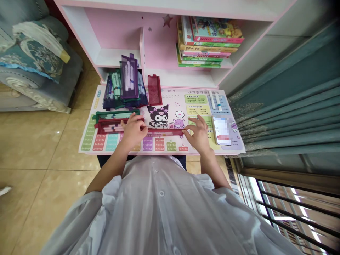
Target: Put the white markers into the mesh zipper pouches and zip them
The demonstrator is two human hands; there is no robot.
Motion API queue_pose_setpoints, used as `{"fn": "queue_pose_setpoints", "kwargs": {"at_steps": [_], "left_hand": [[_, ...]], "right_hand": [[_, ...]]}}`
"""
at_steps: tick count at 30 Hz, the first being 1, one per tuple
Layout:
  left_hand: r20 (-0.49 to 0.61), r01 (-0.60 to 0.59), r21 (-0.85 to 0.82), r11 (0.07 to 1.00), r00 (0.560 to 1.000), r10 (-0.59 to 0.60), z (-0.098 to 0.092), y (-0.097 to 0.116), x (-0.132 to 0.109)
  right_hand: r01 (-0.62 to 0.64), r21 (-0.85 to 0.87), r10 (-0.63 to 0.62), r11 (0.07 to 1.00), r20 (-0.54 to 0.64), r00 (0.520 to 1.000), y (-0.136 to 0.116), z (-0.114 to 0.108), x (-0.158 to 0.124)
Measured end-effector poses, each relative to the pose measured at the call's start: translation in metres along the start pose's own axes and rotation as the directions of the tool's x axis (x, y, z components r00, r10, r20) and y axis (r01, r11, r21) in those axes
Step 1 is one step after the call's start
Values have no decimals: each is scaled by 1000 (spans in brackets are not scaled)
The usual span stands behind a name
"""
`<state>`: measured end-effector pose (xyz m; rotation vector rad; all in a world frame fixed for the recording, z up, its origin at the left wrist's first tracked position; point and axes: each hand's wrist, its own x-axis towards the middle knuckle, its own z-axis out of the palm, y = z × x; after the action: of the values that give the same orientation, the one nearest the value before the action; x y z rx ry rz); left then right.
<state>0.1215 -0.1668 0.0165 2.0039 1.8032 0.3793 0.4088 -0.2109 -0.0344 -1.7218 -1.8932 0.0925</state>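
Note:
A narrow red mesh pouch [165,132] lies near the desk's front edge. My left hand [133,130] pinches its left end, and my right hand [197,133] pinches its right end between thumb and finger. Left of my left hand, partly covered by it, is another red pouch [108,127] with pink pens inside. Behind that one lies a green pouch [113,115] with light green pens. A flat red pouch [154,90] rests farther back, beside a pile of purple, green and dark blue pen pouches [129,79].
A phone [222,131] lies right of my right hand, with two white pens [215,100] behind it. Stacked books [207,46] sit on the pink and white shelf [164,76] at the back. A curtain [278,95] hangs at the right.

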Motion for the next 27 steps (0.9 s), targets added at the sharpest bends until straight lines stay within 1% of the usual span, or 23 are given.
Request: {"fn": "queue_pose_setpoints", "kwargs": {"at_steps": [4,12,17,22,27], "left_hand": [[-3,9,-16,1000,1000,-9,-1,-1,-1],[-52,33,-61,998,998,-36,-3,-9,-1],[-60,44,-72,996,997,-48,-4,-10,-2],[-103,78,-67,995,991,-85,-8,-13,-4],[-100,80,-88,993,991,-89,-10,-18,-4]], "right_hand": [[4,-4,-4,1000,-2,1000,1,0,0],[-8,-18,8,1000,10,1000,2,-3,0],[-10,-8,10,1000,11,1000,2,-3,0],[-30,-4,30,1000,-9,1000,5,-3,0],[-33,10,34,999,-11,999,7,-3,-1]]}}
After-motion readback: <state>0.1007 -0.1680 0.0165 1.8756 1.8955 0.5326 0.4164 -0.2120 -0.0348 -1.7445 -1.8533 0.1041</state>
